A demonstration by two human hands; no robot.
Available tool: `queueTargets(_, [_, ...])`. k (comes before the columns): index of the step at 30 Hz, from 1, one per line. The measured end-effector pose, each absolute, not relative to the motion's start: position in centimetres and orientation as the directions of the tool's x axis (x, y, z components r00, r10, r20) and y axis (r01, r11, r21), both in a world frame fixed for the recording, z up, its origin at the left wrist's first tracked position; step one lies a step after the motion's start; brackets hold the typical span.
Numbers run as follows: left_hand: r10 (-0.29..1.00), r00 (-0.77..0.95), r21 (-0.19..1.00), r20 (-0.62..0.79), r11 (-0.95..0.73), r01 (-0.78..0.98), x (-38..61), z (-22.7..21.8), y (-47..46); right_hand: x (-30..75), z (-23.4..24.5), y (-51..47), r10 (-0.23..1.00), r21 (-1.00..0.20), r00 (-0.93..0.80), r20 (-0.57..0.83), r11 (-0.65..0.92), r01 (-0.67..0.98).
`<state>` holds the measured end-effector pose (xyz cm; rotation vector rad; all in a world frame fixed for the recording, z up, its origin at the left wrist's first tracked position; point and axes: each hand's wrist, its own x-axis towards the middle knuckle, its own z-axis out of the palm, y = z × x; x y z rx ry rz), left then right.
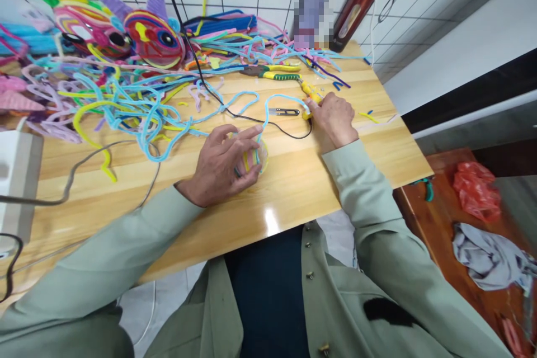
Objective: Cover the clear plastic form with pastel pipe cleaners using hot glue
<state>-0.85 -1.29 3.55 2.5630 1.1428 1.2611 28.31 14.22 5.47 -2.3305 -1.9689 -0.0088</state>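
My left hand (224, 165) is closed around a small round craft piece (251, 161), striped in pink, yellow and blue, just above the table. The hand hides part of it. From its top a light blue pipe cleaner (265, 109) arches over to the right, its far end close to my right fingers. My right hand (334, 117) grips a yellow glue gun (311, 95), whose black cord loops below. Thread snips (285, 112) lie between my hands. Behind the glue gun rest pliers (277, 72) with yellow and green handles.
Tangled pipe cleaners (138, 103) cover the table's left and back. Two colourful mask-like craft pieces (153, 39) stand against the tiled wall. A red-brown flask (361, 3) leans at the back right. A white box (17, 184) with cables sits at the left edge.
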Motion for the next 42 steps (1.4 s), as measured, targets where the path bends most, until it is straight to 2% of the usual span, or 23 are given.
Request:
queueTargets(5, [0.657, 0.401, 0.365, 0.638, -0.717, 0.594, -0.9, 3.3, -1.4, 28.0, 5.1, 14.6, 0.984, -0.043, 0.169, 0.053, -0.167, 0.985])
queueTargets(9, [0.666, 0.392, 0.346, 0.635, -0.698, 0.627, -0.9, 3.4, -1.4, 27.9, 4.5, 15.8, 0.981, -0.098, 0.186, 0.054, -0.180, 0.979])
queueTargets(11, [0.677, 0.385, 0.343, 0.627, -0.684, 0.644, -1.0, 3.4, -1.3, 28.5, 4.1, 16.6, 0.981, -0.166, 0.191, 0.046, -0.181, 0.969])
queueTargets(13, [0.684, 0.381, 0.341, 0.623, -0.675, 0.654, -1.1, 3.3, -1.1, 29.4, 4.0, 17.2, 0.980, -0.300, 0.199, 0.024, -0.183, 0.936])
queueTargets(16, [0.652, 0.379, 0.332, 0.657, -0.701, 0.631, -1.1, 3.3, -0.9, 31.1, 4.7, 16.9, 0.972, -0.626, 0.232, 0.029, -0.163, 0.762])
queueTargets(18, [0.644, 0.362, 0.352, 0.674, -0.711, 0.609, -1.1, 3.3, -0.8, 31.8, 5.9, 15.6, 0.980, -0.858, 0.179, 0.085, -0.019, 0.514])
queueTargets(20, [0.659, 0.334, 0.391, 0.674, -0.702, 0.595, -1.0, 3.4, -0.8, 31.7, 7.5, 13.5, 0.974, -0.959, 0.034, 0.224, 0.214, 0.186])
queueTargets(21, [0.669, 0.325, 0.410, 0.668, -0.696, 0.590, -0.9, 3.5, -0.8, 31.3, 8.2, 12.3, 0.968, -0.967, -0.069, 0.242, 0.246, 0.058])
queueTargets(23, [0.685, 0.321, 0.437, 0.654, -0.688, 0.579, -0.9, 3.6, -0.9, 30.3, 9.3, 9.9, 0.948, -0.986, -0.272, 0.165, 0.161, -0.039])
queueTargets(25, [0.705, 0.318, 0.463, 0.634, -0.676, 0.573, -0.9, 3.7, -0.9, 29.2, 9.8, 8.1, 0.895, -1.000, -0.447, -0.004, 0.001, 0.011])
queueTargets(27, [0.718, 0.305, 0.483, 0.626, -0.663, 0.572, -0.9, 3.7, -0.9, 28.2, 9.6, 7.2, 0.852, -0.996, -0.517, -0.083, -0.087, 0.016])
queueTargets(33, [0.731, 0.273, 0.512, 0.625, -0.648, 0.563, -0.9, 3.7, -0.9, 28.3, 9.4, 7.1, 0.807, -0.992, -0.583, -0.101, -0.128, -0.005])
queueTargets(39, [0.742, 0.259, 0.491, 0.618, -0.622, 0.610, -0.9, 3.7, -0.8, 29.5, 9.2, 7.2, 0.746, -0.996, -0.663, -0.072, -0.014, 0.093])
queueTargets(42, [0.748, 0.251, 0.479, 0.615, -0.607, 0.635, -0.8, 3.7, -0.8, 29.7, 8.8, 7.1, 0.728, -0.995, -0.679, -0.094, -0.053, 0.081])
